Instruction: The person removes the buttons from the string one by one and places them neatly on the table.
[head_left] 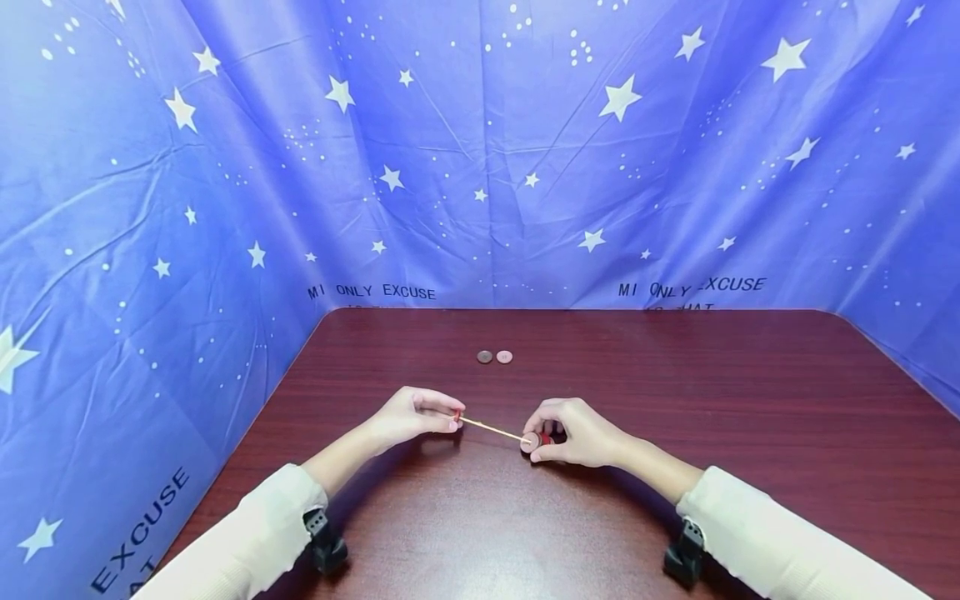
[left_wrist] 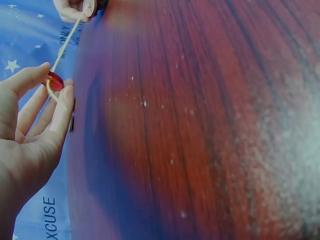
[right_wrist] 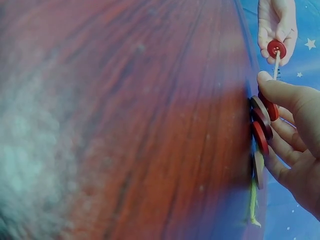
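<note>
My left hand [head_left: 408, 417] pinches a red button [right_wrist: 276, 49] between thumb and fingertips, at the left end of a taut pale yellow cord [head_left: 491, 428]. The left wrist view shows the cord passing through this button [left_wrist: 56, 81], with a short end lying against the fingers. To the right, my right hand [head_left: 581, 433] holds several buttons strung on the same cord, a pinkish one [head_left: 530, 442] facing left. Seen from the right wrist, brown and red buttons [right_wrist: 261, 137] hang below the thumb, and a frayed, knotted cord end [right_wrist: 253, 205] trails under them.
Two loose buttons, a grey-brown one [head_left: 485, 357] and a pink one [head_left: 505, 357], lie side by side on the dark red wooden table [head_left: 675, 367] beyond the hands. A blue star-patterned curtain [head_left: 487, 167] surrounds the table's back and sides.
</note>
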